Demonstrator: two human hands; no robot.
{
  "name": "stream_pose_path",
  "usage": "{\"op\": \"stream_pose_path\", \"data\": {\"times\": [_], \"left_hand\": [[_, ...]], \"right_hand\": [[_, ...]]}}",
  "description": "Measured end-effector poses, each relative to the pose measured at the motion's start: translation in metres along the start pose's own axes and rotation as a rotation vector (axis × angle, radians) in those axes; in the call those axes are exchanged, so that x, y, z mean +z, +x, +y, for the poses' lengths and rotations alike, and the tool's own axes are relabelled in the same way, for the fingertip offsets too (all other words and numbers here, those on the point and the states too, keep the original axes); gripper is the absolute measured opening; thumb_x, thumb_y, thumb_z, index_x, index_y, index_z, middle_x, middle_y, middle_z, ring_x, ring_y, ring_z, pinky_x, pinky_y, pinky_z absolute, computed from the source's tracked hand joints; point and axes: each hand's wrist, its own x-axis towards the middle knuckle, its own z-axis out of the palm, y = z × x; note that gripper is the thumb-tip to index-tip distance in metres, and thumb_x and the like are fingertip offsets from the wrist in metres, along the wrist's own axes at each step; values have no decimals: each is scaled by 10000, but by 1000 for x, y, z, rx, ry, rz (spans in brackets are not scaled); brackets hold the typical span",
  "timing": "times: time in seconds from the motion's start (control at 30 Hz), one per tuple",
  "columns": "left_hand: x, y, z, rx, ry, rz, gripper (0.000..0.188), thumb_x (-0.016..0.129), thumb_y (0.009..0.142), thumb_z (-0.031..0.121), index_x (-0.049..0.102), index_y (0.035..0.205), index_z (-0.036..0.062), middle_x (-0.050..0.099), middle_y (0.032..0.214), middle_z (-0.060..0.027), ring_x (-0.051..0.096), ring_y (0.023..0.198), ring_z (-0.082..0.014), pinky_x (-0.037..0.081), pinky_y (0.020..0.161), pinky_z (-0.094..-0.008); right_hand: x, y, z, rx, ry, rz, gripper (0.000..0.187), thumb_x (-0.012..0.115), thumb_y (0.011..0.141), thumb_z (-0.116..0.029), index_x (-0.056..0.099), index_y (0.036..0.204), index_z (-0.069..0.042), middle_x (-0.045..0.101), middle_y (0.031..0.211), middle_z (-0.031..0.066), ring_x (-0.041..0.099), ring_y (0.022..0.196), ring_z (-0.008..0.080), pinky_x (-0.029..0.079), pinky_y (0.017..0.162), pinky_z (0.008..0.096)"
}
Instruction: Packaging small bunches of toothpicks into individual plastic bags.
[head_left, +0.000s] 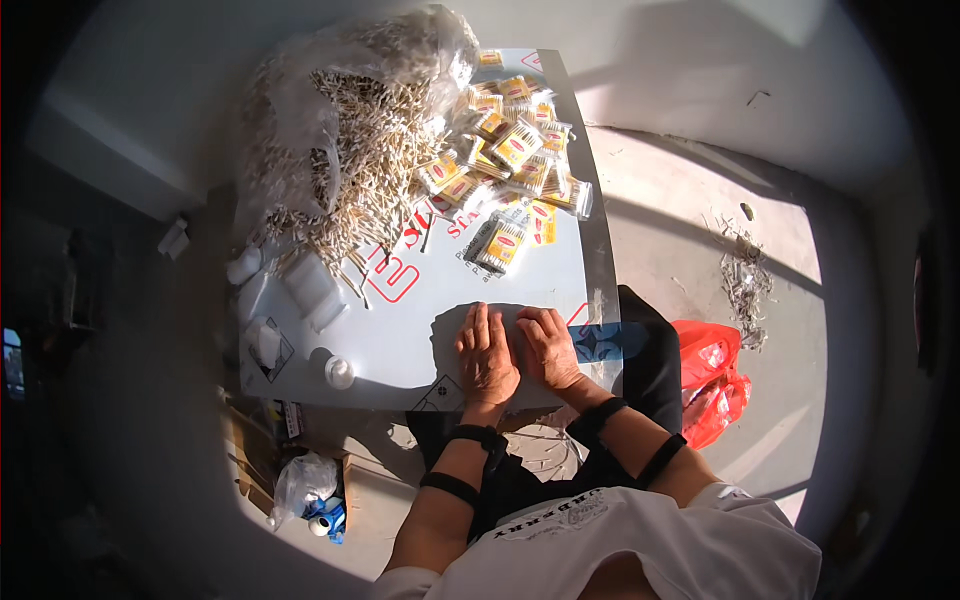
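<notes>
My left hand [487,360] rests palm down near the front edge of the table [400,340]. Its fingers are stretched forward and I see nothing in them. Just right of it, my right hand [550,350] also lies on the surface, fingers loosely bent and pointing away from me. A narrow gap separates the two hands. Ahead of them lies one clear packet of cotton swabs [501,244] with a yellow label. A heap of similar packets [520,147] covers the far right corner. Loose cotton swabs [375,130] spill from a big clear plastic bag [300,130] at the far left.
Stacked clear plastic sleeves [314,290] and a small white bottle [340,373] stand on the table's left side. A red plastic bag [712,380] sits on the floor at right, near scattered swabs [745,285]. Below left is an open cardboard box [250,465].
</notes>
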Motion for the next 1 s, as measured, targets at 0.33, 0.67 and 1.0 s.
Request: {"op": "stream_pose_path", "data": {"times": [0.33, 0.67, 1.0], "left_hand": [[11, -4, -11, -26, 1, 36, 528, 657, 745, 118, 494, 1230, -16, 399, 1390, -162, 372, 1310, -314, 316, 1050, -456], [5, 0, -11, -40, -112, 33, 515, 550, 811, 159, 479, 1289, -20, 401, 1403, -185, 361, 1324, -317, 262, 1109, -436], [-116, 34, -161, -419, -462, 452, 169, 694, 773, 40, 526, 761, 22, 605, 715, -144, 597, 656, -333, 468, 598, -398]], "right_hand": [[9, 7, -10, 54, -202, -108, 397, 602, 810, -102, 543, 1197, -37, 484, 1342, 141, 444, 1244, 321, 330, 1035, 441], [16, 13, 0, -12, -284, -73, 417, 565, 835, -116, 522, 1244, -50, 487, 1362, 122, 435, 1273, 315, 311, 1065, 450], [8, 13, -4, 3, -350, -59, 426, 558, 822, -74, 510, 1246, -60, 494, 1342, 112, 438, 1268, 311, 319, 1059, 457]]}}
